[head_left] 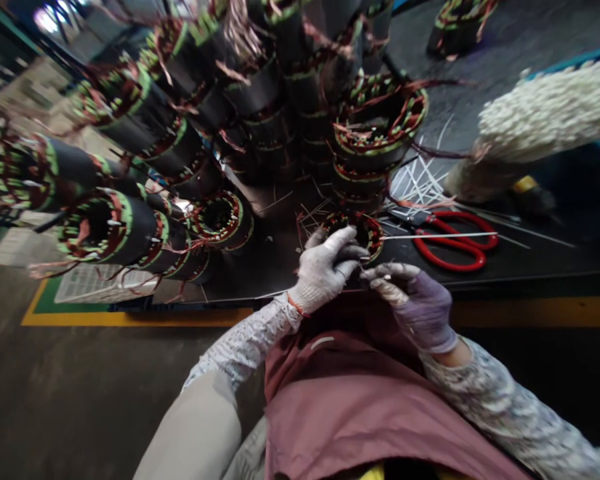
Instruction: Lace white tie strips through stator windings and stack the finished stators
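Observation:
In the head view, a small motor stator [375, 248] with red-brown windings stands near the bench's front edge. My left hand [325, 270], in a white knit glove, is closed over the stator's near left side, hiding much of it. My right hand [415, 297], in a purple glove with pale fingertips, pinches something thin just right of the left thumb; what it is I cannot make out. From the stator a thin white strip [440, 235] runs right, across red-handled scissors [450, 243] lying on the bench.
Stacked stators [145, 127] with loose copper leads crowd the left and back. Another stator stack [380, 133] rises right behind my hands. Loose white strips [420, 180] lie scattered beside a bundle of white cords [550, 110]. The bench's front edge [530, 283] runs below the scissors.

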Demonstrator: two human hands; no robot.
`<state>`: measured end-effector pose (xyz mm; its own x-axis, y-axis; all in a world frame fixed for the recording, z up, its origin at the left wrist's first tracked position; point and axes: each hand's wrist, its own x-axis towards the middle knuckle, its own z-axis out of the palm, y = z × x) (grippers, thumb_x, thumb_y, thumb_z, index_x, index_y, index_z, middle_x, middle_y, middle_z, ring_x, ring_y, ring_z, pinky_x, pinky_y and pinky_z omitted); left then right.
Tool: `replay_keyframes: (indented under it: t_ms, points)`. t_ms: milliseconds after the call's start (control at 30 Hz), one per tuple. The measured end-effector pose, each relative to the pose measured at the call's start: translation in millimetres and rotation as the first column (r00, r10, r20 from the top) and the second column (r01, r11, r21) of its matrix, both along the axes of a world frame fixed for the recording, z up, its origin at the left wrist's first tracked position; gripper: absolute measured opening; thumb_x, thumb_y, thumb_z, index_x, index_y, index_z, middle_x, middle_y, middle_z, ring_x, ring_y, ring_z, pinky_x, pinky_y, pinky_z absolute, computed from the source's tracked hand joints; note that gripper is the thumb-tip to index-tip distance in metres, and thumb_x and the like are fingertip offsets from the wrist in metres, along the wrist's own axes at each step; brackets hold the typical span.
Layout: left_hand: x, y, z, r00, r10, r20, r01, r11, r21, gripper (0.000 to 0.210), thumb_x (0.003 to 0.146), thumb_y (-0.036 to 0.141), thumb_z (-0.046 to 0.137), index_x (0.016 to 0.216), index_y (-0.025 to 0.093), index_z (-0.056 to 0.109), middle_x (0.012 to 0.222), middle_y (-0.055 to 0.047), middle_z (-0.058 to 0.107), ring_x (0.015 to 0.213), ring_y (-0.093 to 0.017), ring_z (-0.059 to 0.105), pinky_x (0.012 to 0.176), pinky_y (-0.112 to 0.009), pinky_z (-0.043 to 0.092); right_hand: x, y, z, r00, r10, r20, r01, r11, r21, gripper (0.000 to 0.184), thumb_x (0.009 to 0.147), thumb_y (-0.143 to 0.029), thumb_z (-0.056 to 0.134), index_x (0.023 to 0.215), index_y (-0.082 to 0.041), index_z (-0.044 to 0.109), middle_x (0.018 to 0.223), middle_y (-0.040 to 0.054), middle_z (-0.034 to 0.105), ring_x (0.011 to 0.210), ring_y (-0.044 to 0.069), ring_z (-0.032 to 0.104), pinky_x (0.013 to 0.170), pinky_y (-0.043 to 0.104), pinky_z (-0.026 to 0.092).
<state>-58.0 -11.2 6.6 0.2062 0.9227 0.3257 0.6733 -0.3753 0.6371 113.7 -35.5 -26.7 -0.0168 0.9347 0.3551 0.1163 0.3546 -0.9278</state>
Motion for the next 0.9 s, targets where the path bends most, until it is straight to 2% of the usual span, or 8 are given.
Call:
replay_keyframes:
  t_ms: [100, 200, 367, 467, 567, 733, 800, 900]
  points:
    - [-0.7, 0.2, -5.4, 0.995, -0.078, -0.065, 0.09, 0.977, 0.194, 0.021, 0.095, 0.026, 0.057, 0.113, 0.024, 0.068, 0.1, 0.0, 0.079, 0.097, -0.013, 0.074, 0.12, -0.041, 0.031, 4.0, -10.1, 11.5, 0.999, -0.005, 0.04, 0.005, 1.0, 0.002, 0.004, 0.082, -0.023, 0.072, 0.085, -0.024, 0.069, 0.087, 0.0005, 0.072, 0.077, 0.014, 0.07, 0.07, 0.026, 0.059]
    - [-2.6, 3.1, -9.2, 0.988, -0.079, -0.133, 0.12, 0.935, 0.335, 0.02, 0.098, 0.029, 0.053, 0.1, 0.026, 0.073, 0.095, 0.001, 0.08, 0.089, -0.011, 0.075, 0.117, -0.039, 0.034, 6.1, -12.4, 25.9, 0.985, 0.035, 0.17, -0.042, 0.998, 0.038, 0.004, 0.083, -0.025, 0.071, 0.08, -0.024, 0.068, 0.083, 0.0011, 0.069, 0.072, 0.013, 0.066, 0.065, 0.024, 0.055]
    - [-3.9, 7.1, -11.3, 0.977, -0.101, -0.189, 0.156, 0.939, 0.305, 0.021, 0.097, 0.026, 0.054, 0.101, 0.028, 0.074, 0.095, 0.003, 0.08, 0.089, -0.011, 0.074, 0.116, -0.039, 0.033, 0.0, 9.9, 28.8, 0.934, -0.016, 0.357, -0.015, 0.996, 0.084, 0.018, 0.086, -0.036, 0.066, 0.075, -0.022, 0.067, 0.072, 0.0023, 0.068, 0.066, 0.016, 0.064, 0.062, 0.028, 0.052]
    - [-4.6, 7.8, -11.5, 0.973, -0.111, -0.203, 0.173, 0.931, 0.321, 0.021, 0.097, 0.026, 0.053, 0.101, 0.027, 0.074, 0.096, 0.003, 0.08, 0.089, -0.01, 0.074, 0.114, -0.037, 0.035, 1.1, 13.5, 29.1, 0.917, -0.006, 0.398, -0.042, 0.993, 0.11, 0.021, 0.087, -0.038, 0.064, 0.074, -0.022, 0.067, 0.071, 0.0021, 0.068, 0.065, 0.016, 0.064, 0.061, 0.027, 0.051]
    - [-5.8, 8.4, -13.9, 0.969, -0.113, -0.218, 0.189, 0.909, 0.372, 0.021, 0.097, 0.027, 0.053, 0.102, 0.026, 0.074, 0.096, 0.002, 0.079, 0.087, -0.01, 0.073, 0.111, -0.037, 0.037, 2.9, 13.0, 30.5, 0.913, 0.028, 0.408, -0.062, 0.995, 0.072, 0.019, 0.087, -0.037, 0.064, 0.076, -0.022, 0.069, 0.075, 0.0019, 0.069, 0.067, 0.016, 0.065, 0.064, 0.027, 0.052]
    - [-8.5, 10.1, -18.0, 0.95, -0.132, -0.283, 0.236, 0.897, 0.374, 0.023, 0.097, 0.03, 0.052, 0.104, 0.027, 0.074, 0.099, 0.0, 0.079, 0.095, -0.013, 0.072, 0.108, -0.039, 0.039, 0.4, 25.1, 13.7, 0.866, 0.057, 0.497, -0.068, 0.998, 0.004, 0.032, 0.089, -0.048, 0.059, 0.078, -0.021, 0.071, 0.072, 0.0032, 0.071, 0.064, 0.018, 0.066, 0.058, 0.028, 0.049]
    - [-9.4, 11.0, -17.6, 0.94, -0.157, -0.304, 0.261, 0.903, 0.341, 0.023, 0.098, 0.03, 0.052, 0.103, 0.028, 0.074, 0.101, 0.0, 0.079, 0.097, -0.013, 0.072, 0.108, -0.039, 0.039, 1.8, 26.9, 7.1, 0.82, 0.013, 0.573, -0.08, 0.993, 0.091, 0.038, 0.094, -0.05, 0.053, 0.08, -0.019, 0.071, 0.071, 0.0048, 0.071, 0.062, 0.017, 0.064, 0.056, 0.027, 0.046]
    - [-10.4, 12.4, -15.9, 0.933, -0.182, -0.31, 0.28, 0.909, 0.31, 0.026, 0.099, 0.032, 0.049, 0.105, 0.028, 0.074, 0.101, 0.0, 0.079, 0.097, -0.013, 0.072, 0.105, -0.039, 0.041, 7.4, 25.9, 9.8, 0.701, -0.198, 0.685, -0.077, 0.934, 0.349, 0.037, 0.096, -0.046, 0.051, 0.091, -0.016, 0.071, 0.079, 0.0074, 0.071, 0.067, 0.017, 0.063, 0.058, 0.027, 0.041]
